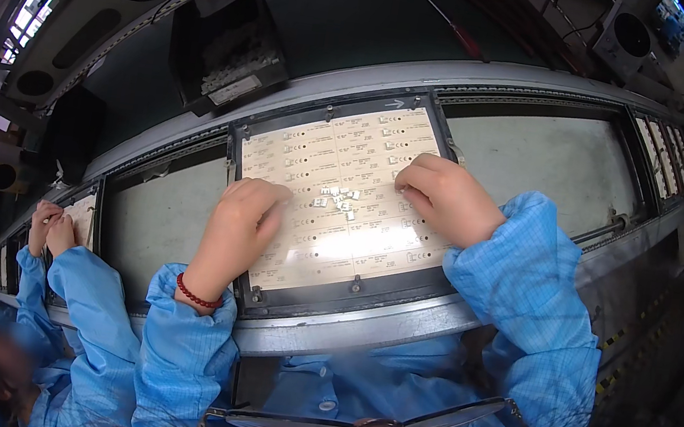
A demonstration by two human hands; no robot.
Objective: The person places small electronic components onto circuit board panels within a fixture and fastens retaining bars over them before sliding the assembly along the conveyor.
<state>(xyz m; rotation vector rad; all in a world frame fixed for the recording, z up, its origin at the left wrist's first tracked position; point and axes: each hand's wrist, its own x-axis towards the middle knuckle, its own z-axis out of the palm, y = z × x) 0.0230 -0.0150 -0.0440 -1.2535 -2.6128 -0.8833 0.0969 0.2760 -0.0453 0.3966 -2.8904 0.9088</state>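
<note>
A cream-coloured panel of printed circuit boards [328,251] lies in a dark carrier frame [309,294] in front of me. Several small white parts [339,201] lie in a loose pile near the panel's middle. Over the panel's left side, my left hand [240,221] is closed with fingers bent down; its fingertips are partly hidden. My right hand [449,201] pinches thumb and fingers together at the panel's right side. Anything in either hand is too small or hidden to make out.
The carrier sits on a metal-railed conveyor [362,321]. Behind it stands a black bin [229,49] holding pale parts. A red-handled screwdriver [463,38] lies on the dark far surface. At the left, a co-worker in blue [98,302] works at another panel.
</note>
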